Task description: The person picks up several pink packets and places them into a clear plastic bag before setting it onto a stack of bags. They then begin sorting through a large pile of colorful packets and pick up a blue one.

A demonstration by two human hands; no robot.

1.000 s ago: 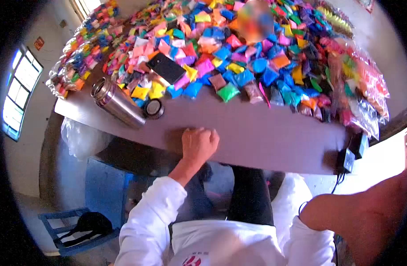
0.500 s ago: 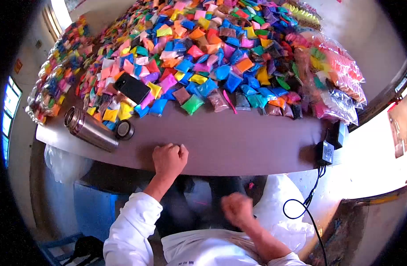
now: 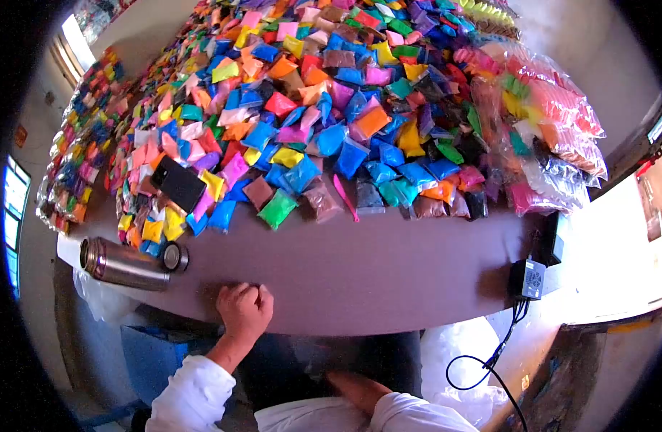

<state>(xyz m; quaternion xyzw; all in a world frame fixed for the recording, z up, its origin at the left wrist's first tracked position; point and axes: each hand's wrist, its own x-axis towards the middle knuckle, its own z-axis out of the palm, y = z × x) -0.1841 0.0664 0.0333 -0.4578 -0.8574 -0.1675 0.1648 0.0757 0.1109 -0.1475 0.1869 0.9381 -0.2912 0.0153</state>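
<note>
My left hand [image 3: 244,311] rests closed on the front edge of the brown table [image 3: 331,273]; whether its curled fingers hold anything does not show. Left of it, a steel flask [image 3: 126,265] lies on its side, and its round lid [image 3: 175,256] sits at the flask's right end. My right hand is low in front of my body, where only the forearm [image 3: 360,392] shows; its fingers are hidden in the dark area. A black phone [image 3: 178,184] lies on a big heap of small coloured packets [image 3: 331,137]. A pink stick [image 3: 345,196] lies at the heap's front edge.
Clear bags of packets [image 3: 554,129] are stacked at the right, with more bags [image 3: 79,151] at the far left. A small black box [image 3: 527,279] with cables [image 3: 493,360] stands at the table's right edge. White plastic bags [image 3: 457,353] are below it.
The view has shifted, so the table and heap appear lower. My right hand has moved down and left, closer to my body. My left hand stays closed at the table edge.
</note>
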